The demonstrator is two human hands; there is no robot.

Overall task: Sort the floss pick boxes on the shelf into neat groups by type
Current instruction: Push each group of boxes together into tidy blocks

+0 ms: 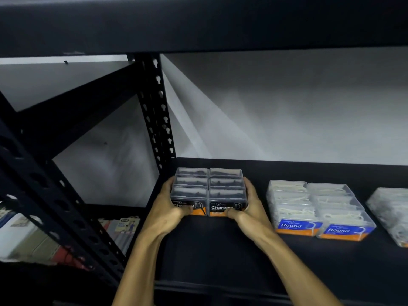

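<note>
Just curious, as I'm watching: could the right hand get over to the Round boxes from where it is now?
Probably yes. The right hand grips the Charcoal boxes, so it must let go first; bare shelf lies between it and the Round boxes.

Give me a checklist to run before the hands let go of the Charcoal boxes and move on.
1. Charcoal group squared up: two columns side by side, fronts flush. Ok.
2. Both hands around it: left hand on the left side, right hand on the right, thumbs across the front labels. Ok.
3. One type only in this group: the two front labels read Charcoal; the rear boxes show dark contents but no labels. Cannot tell.
4. Gap to the Round group: bare shelf between them. Ok.
5. Round group neat: its front right box sits further forward. Not ok.
6. Third group at the right edge: cut off, label unreadable. Cannot tell.
</note>
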